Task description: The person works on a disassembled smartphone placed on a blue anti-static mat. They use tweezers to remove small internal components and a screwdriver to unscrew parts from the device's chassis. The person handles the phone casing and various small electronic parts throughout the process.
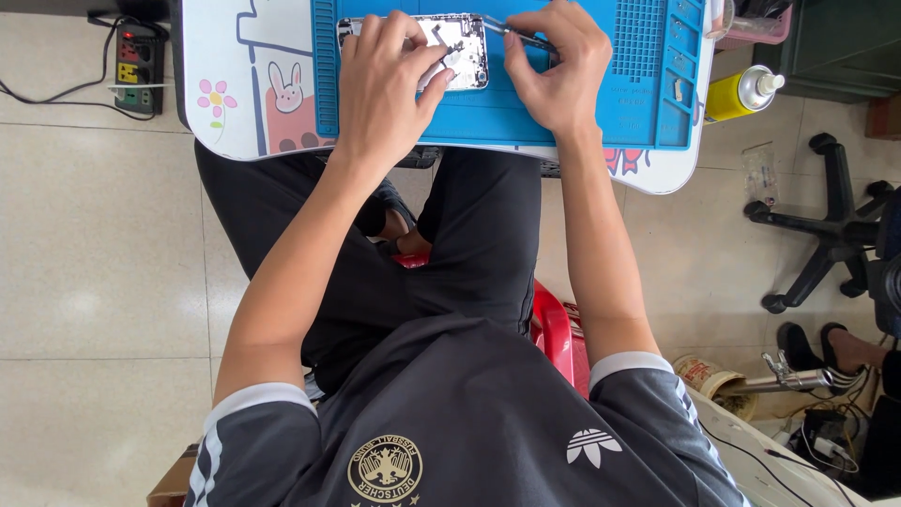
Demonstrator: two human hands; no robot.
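Observation:
An opened phone housing with its silver insides showing lies on a blue work mat at the top middle. My left hand rests over the housing's left half and holds it down with the fingers. My right hand grips thin metal tweezers whose tip points at the housing's upper right corner. Part of the phone is hidden under my left fingers.
The mat lies on a small white table with cartoon drawings. A yellow spray can lies to the right, a power strip on the floor at left. An office chair base and another person's foot are at right. I sit on a red stool.

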